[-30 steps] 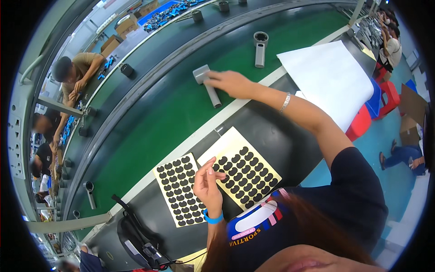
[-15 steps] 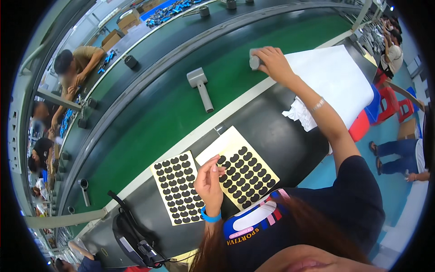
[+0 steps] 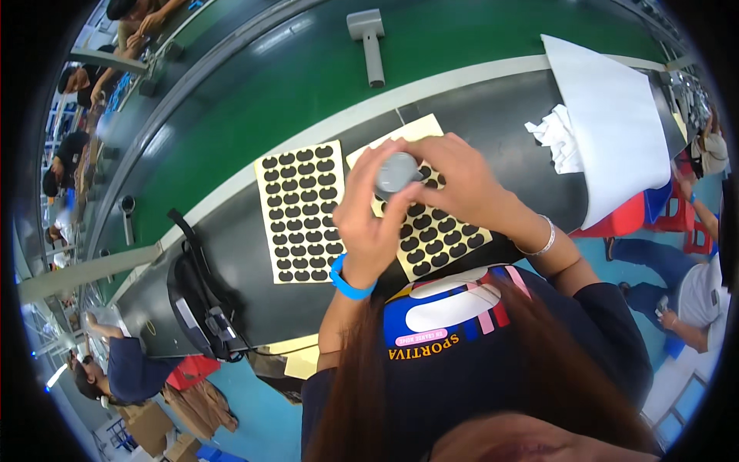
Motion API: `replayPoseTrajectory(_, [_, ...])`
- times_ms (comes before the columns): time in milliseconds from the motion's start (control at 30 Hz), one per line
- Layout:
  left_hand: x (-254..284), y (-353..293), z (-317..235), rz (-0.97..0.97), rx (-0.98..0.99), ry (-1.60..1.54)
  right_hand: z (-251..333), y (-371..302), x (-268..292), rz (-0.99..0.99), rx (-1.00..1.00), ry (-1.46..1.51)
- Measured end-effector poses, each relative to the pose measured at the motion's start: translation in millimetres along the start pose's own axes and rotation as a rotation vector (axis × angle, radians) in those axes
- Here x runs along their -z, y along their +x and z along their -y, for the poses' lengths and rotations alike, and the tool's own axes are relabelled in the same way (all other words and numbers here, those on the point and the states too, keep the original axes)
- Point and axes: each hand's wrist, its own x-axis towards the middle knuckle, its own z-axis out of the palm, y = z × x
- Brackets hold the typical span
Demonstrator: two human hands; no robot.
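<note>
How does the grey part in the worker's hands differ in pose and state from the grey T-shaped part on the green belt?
The held part is between the left hand and the right hand; the T-shaped part lies on the green belt, untouched.
The held part presents a round end; the T-shaped part shows head and stem side-on.
The held part is partly covered; the T-shaped part is fully visible.
Both are grey.

A grey part (image 3: pixel 397 172), smooth and round-ended, is held between the left hand (image 3: pixel 365 209) and the right hand (image 3: pixel 460 179), just above the centre of the frame. Its round end faces the camera, slightly blurred; fingers hide much of the rest.
</note>
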Motion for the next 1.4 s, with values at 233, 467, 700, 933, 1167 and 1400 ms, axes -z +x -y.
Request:
replayPoseTrajectory(233, [37, -15, 7, -0.350, -0.089, -0.328, -31, -22, -26, 0.135, -0.374, 0.136])
replayPoseTrajectory(467, [29, -15, 13, -0.003, 0.694, -0.623, -27, -31, -49, 0.212, -0.417, -0.016])
replayPoseTrajectory(700, [11, -26, 41, -0.042, 0.906, -0.739, -21, -30, -53, 0.215, -0.437, -0.034])
replayPoseTrajectory(933, [4, -19, 40, -0.054, 0.930, -0.698, -34, -35, -51, 0.271, -0.423, 0.077])
replayPoseTrajectory(1167, [9, -15, 17, -0.052, 0.754, -0.576, -30, -14, -1, 0.026, -0.496, 0.470])
replayPoseTrajectory(1400, [1, 3, -7, -0.107, -0.120, -0.258, -25, -10, 35, -0.196, -0.469, 0.467])
